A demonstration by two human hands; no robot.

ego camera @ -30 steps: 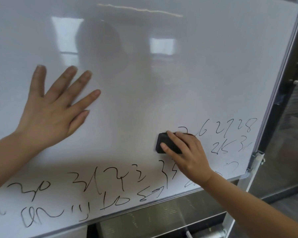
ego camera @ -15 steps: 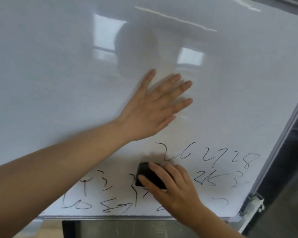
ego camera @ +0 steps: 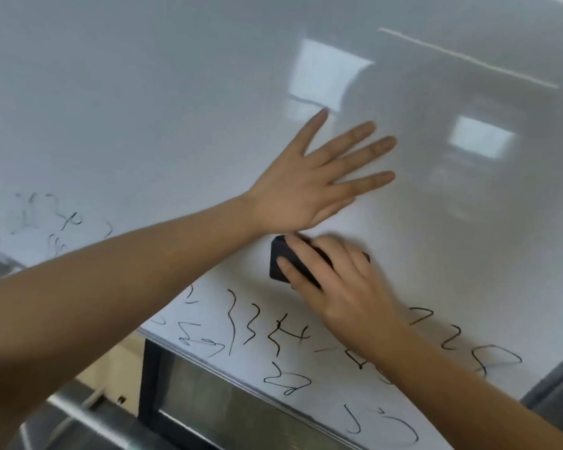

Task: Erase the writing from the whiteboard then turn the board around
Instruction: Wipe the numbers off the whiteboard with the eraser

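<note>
A glossy whiteboard (ego camera: 143, 108) carries black handwriting (ego camera: 273, 336) below the fingers (ego camera: 364, 181) of 1 flat hand; a black eraser (ego camera: 281, 263) sits pressed against it under curled fingers.

A dark frame (ego camera: 150, 378) stands upright at the bottom of the view. A pane of glass (ego camera: 215, 404) lies just to the right of the frame, dull and greenish grey. A pale tan surface (ego camera: 117, 362) shows just left of the frame. A shiny metal bar (ego camera: 91, 417) runs slantwise below and left of the frame, crossing in front of its foot. A thin pale rod (ego camera: 95, 397) lies between the bar and the frame.
</note>
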